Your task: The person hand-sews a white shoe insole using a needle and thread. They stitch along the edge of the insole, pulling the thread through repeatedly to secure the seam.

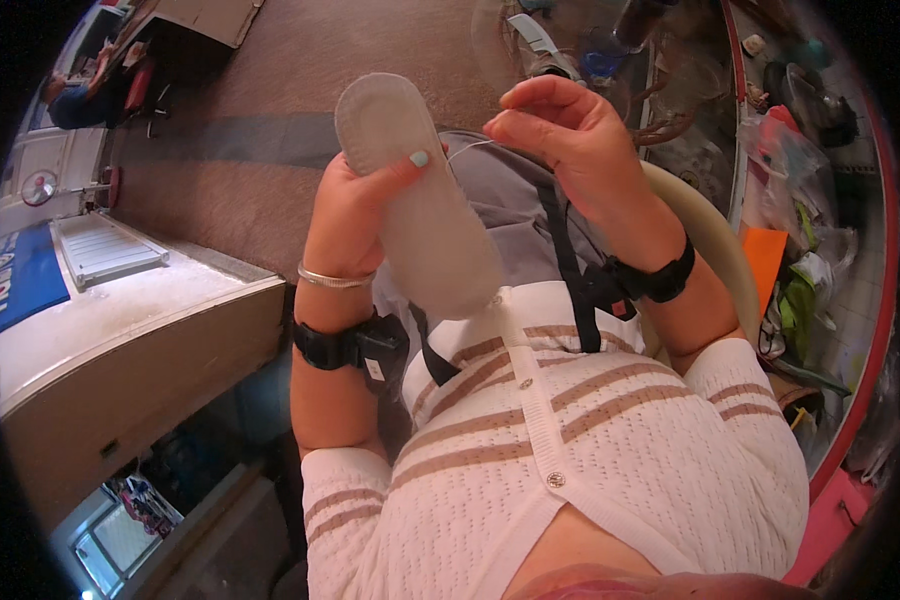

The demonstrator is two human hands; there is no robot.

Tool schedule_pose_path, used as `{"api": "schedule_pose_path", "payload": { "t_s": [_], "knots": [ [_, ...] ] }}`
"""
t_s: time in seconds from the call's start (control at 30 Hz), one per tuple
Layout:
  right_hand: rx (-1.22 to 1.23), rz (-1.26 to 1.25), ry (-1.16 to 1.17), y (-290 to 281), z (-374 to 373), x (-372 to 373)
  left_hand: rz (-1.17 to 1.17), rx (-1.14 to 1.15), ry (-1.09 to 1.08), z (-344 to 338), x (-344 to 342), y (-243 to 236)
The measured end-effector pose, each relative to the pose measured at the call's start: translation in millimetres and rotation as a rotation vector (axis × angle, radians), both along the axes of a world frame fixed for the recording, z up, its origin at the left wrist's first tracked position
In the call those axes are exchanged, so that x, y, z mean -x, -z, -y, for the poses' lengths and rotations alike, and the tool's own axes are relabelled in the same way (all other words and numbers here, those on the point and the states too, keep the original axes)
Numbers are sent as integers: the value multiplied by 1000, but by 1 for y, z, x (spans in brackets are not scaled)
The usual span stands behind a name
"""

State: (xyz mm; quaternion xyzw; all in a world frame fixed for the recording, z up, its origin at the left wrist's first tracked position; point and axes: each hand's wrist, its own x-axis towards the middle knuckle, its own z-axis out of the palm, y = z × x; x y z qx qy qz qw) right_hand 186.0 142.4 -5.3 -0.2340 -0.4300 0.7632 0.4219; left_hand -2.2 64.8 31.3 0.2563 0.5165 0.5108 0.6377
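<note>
My left hand (355,210) grips a beige, sole-shaped fabric piece (435,235), perhaps an insole, with the thumb flat across its face. It stands tilted above my lap, its narrower end pointing away from me. From its right edge a thin pale thread (468,147) runs across to my right hand (585,145). There my thumb and forefinger pinch the thread's end, with the other fingers curled. Whether a needle sits between those fingertips is too small to tell. The fingers of my left hand behind the fabric piece are hidden.
A white-topped counter (45,350) with a white slatted rack (105,250) stands at the left. Along the right are plastic bags (795,190) and an orange sheet (762,265). A pale curved chair edge (705,215) shows beside my right arm. Another person (80,100) sits far left.
</note>
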Motion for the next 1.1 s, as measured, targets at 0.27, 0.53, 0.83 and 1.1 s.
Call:
{"api": "schedule_pose_path", "payload": {
  "t_s": [0.27, 0.53, 0.83, 1.1],
  "knots": [
    [54, -32, 60, 17, 3, -14, 95, 39, -101, 10, 5, 14],
    [-61, 127, -3, 15, 14, -29, 347, 31, -202, 24, -4, 19],
    [-143, 180, -77, 11, 17, -29, 443, 53, -380, 42, -25, 27],
    [-283, 279, -104, 10, 18, -21, 434, 75, -317, 49, -32, 28]
  ]
}}
